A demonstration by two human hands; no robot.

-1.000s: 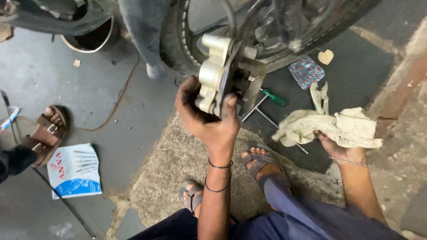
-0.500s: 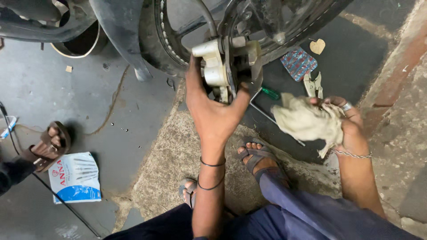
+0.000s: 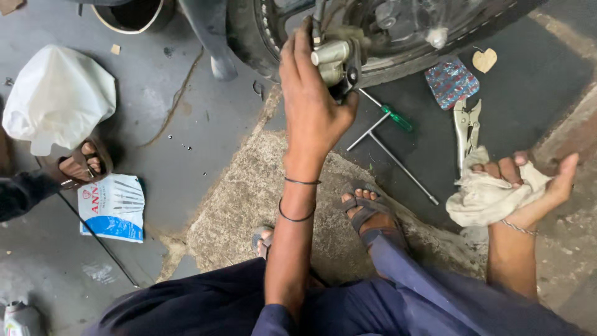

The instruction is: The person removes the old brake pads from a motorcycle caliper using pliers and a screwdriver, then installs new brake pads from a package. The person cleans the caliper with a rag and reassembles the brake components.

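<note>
A grey concrete floor (image 3: 186,124) spreads out to the left of the grip, stained and scattered with small grit. Below the grip lies a rough, lighter patch of concrete (image 3: 249,199). To the right runs a darker strip (image 3: 535,87), edged by a reddish kerb (image 3: 575,134). The daylight is flat and dull.

dull metal caliper (image 3: 333,59); crumpled cloth rag (image 3: 488,196); rough concrete floor (image 3: 186,124).

I am squatting on the stained concrete floor (image 3: 186,155) of a roadside motorcycle repair workshop, where a wheel (image 3: 373,37) with its brake caliper (image 3: 336,59) stands before me and a T-handle wrench (image 3: 388,155), a green-handled screwdriver (image 3: 395,117) and locking pliers (image 3: 466,127) lie scattered around.
</note>
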